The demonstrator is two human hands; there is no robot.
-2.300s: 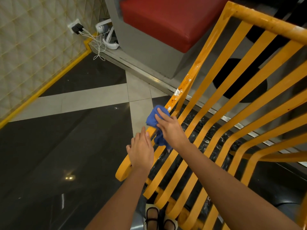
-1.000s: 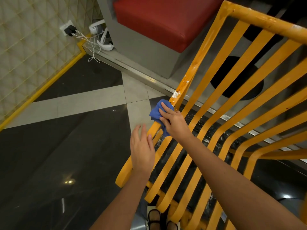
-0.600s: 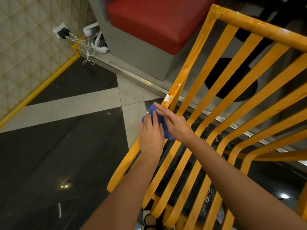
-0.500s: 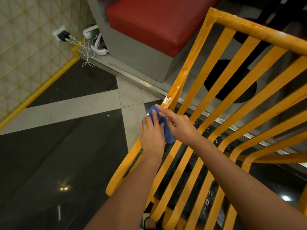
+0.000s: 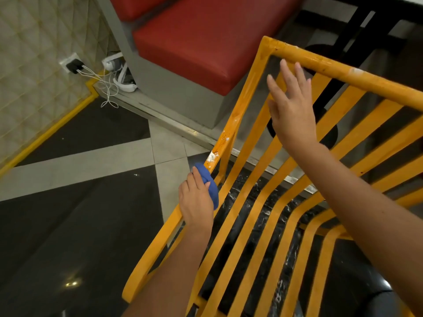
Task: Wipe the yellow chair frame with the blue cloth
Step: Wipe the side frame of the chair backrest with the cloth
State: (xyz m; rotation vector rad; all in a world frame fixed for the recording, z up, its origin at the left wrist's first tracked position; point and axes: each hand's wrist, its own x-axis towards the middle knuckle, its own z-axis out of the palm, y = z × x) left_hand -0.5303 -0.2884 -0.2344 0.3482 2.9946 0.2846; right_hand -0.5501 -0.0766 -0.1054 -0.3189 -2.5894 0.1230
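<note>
Step in hand: wiping the left side rail of the yellow chair frame (image 5: 242, 106). Blue cloth (image 5: 209, 186) bunched against that rail, roughly midway along it, just below a white smear (image 5: 211, 157) on the paint. Left hand (image 5: 196, 202) curled round cloth and rail together, gripping both. Right hand (image 5: 289, 104) lifted near the frame's top left corner, fingers straight and spread, holding nothing; contact with the top rail (image 5: 343, 73) cannot be told. Further pale marks visible higher on the side rail and along the top rail. Slats (image 5: 258, 220) show no cloth contact at present.

Judged early to midway: only one rail under the cloth, soiling plainly remaining above it.

Next move calls for sliding the cloth up the rail over the white smear with firm pressure, frame steadied at the top corner to prevent tipping. Likely to need repeated passes; residue looks dried on.
</note>
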